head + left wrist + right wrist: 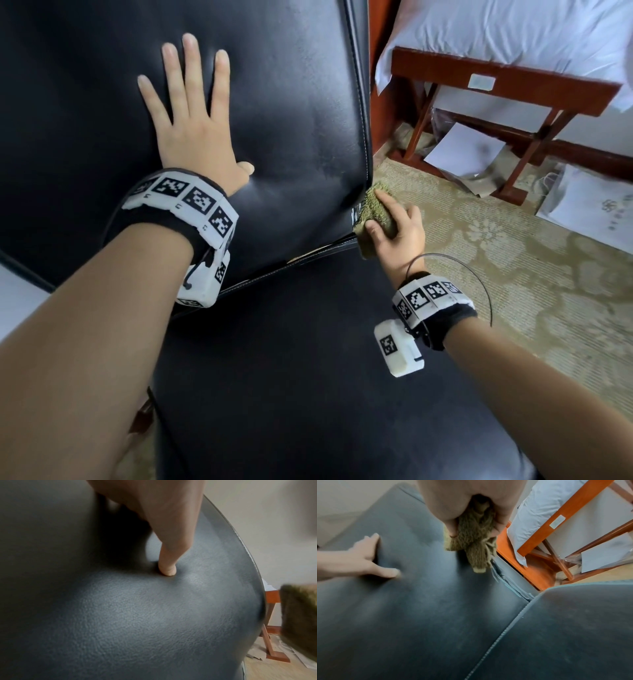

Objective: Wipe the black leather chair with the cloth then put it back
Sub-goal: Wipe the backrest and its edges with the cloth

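Your right hand [397,226] grips the cloth [375,212] at the chair [291,102] back's lower-right edge, frame centre, while your left hand [191,120] presses flat, fingers spread, upper left.

Right hand [471,507] grips olive cloth [476,545] against the black chair's [436,615] backrest edge.

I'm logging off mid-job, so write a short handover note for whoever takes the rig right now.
Left hand: open, flat on the chair backrest, bracing it.
Right hand: grip closed round the olive cloth, held at the backrest's lower right corner, by worn leather at the edge.
Done: cannot tell how much is wiped.
Left: finish backrest, wipe seat, then put the cloth back; its place is out of view.
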`<action>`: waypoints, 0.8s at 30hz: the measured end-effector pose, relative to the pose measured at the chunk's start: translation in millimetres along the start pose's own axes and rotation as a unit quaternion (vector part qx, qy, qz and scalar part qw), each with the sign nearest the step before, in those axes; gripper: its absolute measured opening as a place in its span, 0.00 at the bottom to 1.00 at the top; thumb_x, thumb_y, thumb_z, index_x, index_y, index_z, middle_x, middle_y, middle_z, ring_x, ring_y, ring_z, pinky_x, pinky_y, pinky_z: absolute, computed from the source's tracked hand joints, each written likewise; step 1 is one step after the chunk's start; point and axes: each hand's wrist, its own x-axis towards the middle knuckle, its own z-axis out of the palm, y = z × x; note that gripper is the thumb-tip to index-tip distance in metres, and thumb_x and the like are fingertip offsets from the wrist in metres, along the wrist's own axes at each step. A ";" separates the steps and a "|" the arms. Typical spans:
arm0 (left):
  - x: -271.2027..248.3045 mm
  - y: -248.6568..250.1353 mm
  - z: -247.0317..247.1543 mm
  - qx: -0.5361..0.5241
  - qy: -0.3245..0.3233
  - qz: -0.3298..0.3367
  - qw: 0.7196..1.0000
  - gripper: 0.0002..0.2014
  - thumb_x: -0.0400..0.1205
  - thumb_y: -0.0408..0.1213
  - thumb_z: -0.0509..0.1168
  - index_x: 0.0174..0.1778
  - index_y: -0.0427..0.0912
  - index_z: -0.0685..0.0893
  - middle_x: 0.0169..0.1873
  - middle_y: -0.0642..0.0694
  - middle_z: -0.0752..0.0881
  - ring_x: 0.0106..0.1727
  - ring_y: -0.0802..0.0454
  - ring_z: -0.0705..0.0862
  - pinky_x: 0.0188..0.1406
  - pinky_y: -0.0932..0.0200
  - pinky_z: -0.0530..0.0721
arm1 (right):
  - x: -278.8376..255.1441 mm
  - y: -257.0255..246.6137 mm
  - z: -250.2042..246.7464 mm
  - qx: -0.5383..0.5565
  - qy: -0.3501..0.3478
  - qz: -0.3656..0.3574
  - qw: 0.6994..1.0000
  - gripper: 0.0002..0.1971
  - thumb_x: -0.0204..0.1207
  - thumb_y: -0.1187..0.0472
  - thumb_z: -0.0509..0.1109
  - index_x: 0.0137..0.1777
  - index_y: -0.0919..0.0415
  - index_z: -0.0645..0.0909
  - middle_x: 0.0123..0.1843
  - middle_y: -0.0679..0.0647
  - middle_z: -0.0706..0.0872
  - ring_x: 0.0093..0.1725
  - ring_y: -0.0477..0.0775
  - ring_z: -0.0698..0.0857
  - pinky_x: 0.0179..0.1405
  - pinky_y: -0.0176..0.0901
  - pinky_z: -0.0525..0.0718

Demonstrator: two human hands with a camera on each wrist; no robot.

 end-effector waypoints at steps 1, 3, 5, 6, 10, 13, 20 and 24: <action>-0.4 0.3 -0.2 0.002 0.000 0.000 1.000 0.62 0.64 0.53 0.78 0.81 0.44 0.39 0.81 0.34 0.43 0.82 0.34 0.44 0.76 0.31 0.44 | -0.9 -5.1 -0.7 0.018 0.032 -0.009 0.999 0.26 0.73 0.65 0.72 0.72 0.58 0.74 0.50 0.60 0.70 0.45 0.44 0.73 0.52 0.19 0.65; -1.1 0.9 -1.0 0.004 -0.001 0.000 1.000 0.62 0.64 0.53 0.78 0.81 0.43 0.39 0.81 0.34 0.43 0.82 0.34 0.44 0.76 0.30 0.45 | 3.4 -13.0 3.2 0.047 0.079 -0.023 0.995 0.28 0.73 0.64 0.71 0.74 0.59 0.71 0.49 0.58 0.68 0.43 0.37 0.70 0.53 0.12 0.63; -0.8 0.8 -1.6 0.006 -0.003 0.000 1.000 0.62 0.64 0.53 0.78 0.81 0.43 0.39 0.81 0.33 0.43 0.82 0.34 0.44 0.76 0.30 0.44 | 11.0 -17.5 14.4 0.050 0.083 -0.020 0.995 0.29 0.74 0.63 0.71 0.75 0.59 0.69 0.49 0.58 0.66 0.42 0.38 0.70 0.55 0.12 0.62; -0.3 0.4 -1.5 0.007 -0.006 -0.001 1.000 0.62 0.64 0.54 0.78 0.81 0.43 0.38 0.81 0.33 0.43 0.82 0.34 0.43 0.76 0.30 0.44 | 13.3 -17.9 21.5 0.050 0.075 -0.009 0.996 0.29 0.75 0.63 0.71 0.76 0.59 0.69 0.49 0.58 0.66 0.42 0.42 0.70 0.55 0.15 0.64; 0.2 1.3 2.3 0.012 -0.003 -0.001 1.000 0.62 0.64 0.55 0.77 0.81 0.43 0.39 0.81 0.33 0.43 0.82 0.34 0.44 0.75 0.30 0.45 | 8.9 -0.5 45.5 0.049 0.094 0.019 0.994 0.26 0.76 0.63 0.70 0.74 0.61 0.71 0.49 0.60 0.68 0.42 0.53 0.73 0.55 0.25 0.68; 0.1 1.6 3.5 0.016 0.007 -0.001 1.000 0.62 0.64 0.54 0.78 0.81 0.43 0.39 0.81 0.33 0.45 0.82 0.33 0.45 0.75 0.30 0.46 | 0.8 21.1 48.6 0.015 0.008 0.142 0.990 0.25 0.79 0.61 0.68 0.76 0.56 0.69 0.56 0.63 0.72 0.50 0.54 0.76 0.57 0.24 0.64; 1.7 2.5 5.4 0.022 0.017 -0.003 1.000 0.61 0.64 0.53 0.78 0.81 0.43 0.40 0.81 0.32 0.47 0.81 0.33 0.47 0.75 0.29 0.48 | -13.7 14.9 46.4 0.086 0.129 0.211 0.965 0.25 0.78 0.62 0.68 0.75 0.56 0.70 0.59 0.64 0.74 0.58 0.57 0.78 0.57 0.26 0.64; 1.1 2.2 3.4 0.014 0.019 -0.003 1.000 0.61 0.63 0.51 0.78 0.81 0.43 0.41 0.81 0.31 0.47 0.81 0.32 0.47 0.74 0.28 0.47 | -2.9 -9.9 55.3 0.146 0.188 0.111 0.965 0.27 0.76 0.65 0.69 0.75 0.58 0.70 0.54 0.55 0.70 0.53 0.48 0.76 0.62 0.28 0.69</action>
